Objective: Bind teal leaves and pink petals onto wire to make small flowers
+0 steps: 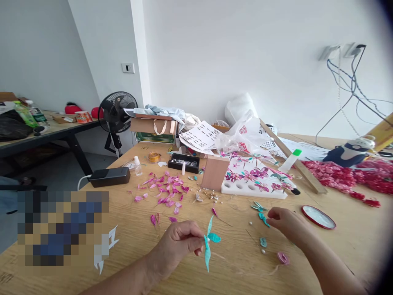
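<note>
My left hand (178,242) is closed in a pinch on a small teal petal flower (209,241) with a white bead at its centre, held just above the wooden table (129,262). My right hand (284,223) reaches to the right of it, fingers curled over a loose teal petal (263,219) on the table; whether it grips the petal is not clear. More teal petals (257,206) and a small teal piece (263,241) lie close by. A coil of pink ribbon (283,257) sits below my right wrist.
Pink petals (166,190) are scattered mid-table. A white foam block (258,182) holds finished pink flowers beside a small wooden box (214,173). A red lid (318,216), red petal heap (337,176), black tray (183,162), power bank (109,176) and fan (117,112) stand around.
</note>
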A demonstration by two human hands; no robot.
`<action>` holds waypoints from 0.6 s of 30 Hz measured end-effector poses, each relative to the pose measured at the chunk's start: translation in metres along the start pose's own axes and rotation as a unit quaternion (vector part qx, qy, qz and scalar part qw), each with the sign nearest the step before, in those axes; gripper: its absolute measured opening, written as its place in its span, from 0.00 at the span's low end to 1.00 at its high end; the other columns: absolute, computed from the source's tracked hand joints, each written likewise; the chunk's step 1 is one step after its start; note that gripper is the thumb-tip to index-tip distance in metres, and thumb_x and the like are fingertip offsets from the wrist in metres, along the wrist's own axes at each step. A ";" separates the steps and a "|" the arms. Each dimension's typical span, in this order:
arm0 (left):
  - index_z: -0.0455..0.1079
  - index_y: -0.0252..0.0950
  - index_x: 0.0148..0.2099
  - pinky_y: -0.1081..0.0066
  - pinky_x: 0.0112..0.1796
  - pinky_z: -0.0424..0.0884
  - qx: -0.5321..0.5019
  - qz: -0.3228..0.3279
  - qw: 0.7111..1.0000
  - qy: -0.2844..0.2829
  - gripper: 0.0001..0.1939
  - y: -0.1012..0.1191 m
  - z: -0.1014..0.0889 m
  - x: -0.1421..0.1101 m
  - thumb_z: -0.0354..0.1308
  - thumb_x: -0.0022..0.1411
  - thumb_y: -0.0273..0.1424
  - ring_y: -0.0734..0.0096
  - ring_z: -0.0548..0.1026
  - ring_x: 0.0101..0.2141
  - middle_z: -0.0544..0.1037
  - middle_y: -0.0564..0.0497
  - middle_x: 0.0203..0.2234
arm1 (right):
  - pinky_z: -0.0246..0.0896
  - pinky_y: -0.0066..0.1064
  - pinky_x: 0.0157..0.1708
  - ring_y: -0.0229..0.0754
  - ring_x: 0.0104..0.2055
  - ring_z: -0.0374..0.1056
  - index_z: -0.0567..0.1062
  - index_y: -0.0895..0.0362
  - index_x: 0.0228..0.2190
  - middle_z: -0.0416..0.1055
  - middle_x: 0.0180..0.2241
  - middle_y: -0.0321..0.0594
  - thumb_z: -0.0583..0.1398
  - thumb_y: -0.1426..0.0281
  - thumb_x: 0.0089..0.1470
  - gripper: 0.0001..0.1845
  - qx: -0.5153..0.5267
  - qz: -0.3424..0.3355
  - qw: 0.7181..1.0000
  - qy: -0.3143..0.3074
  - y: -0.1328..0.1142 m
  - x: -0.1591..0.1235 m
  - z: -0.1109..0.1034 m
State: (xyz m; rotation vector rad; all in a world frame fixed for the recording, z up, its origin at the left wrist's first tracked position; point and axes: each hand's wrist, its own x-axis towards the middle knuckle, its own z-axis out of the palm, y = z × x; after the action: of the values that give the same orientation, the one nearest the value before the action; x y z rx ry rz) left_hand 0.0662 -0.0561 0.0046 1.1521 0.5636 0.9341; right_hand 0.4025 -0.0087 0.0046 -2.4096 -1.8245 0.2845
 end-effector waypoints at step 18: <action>0.71 0.32 0.25 0.75 0.22 0.58 -0.228 -0.071 0.971 0.002 0.11 -0.008 -0.006 0.007 0.66 0.43 0.34 0.79 0.66 0.19 0.70 0.53 0.17 | 0.53 0.36 0.23 0.49 0.22 0.67 0.68 0.50 0.15 0.72 0.19 0.43 0.54 0.67 0.41 0.08 0.045 -0.050 0.998 0.002 0.007 0.003 0.020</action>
State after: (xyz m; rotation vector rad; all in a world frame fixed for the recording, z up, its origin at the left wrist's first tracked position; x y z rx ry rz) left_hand 0.0681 -0.0478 -0.0046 0.6869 0.3986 0.8841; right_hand 0.4061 -0.0082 -0.0166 -2.2499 -1.8811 0.3437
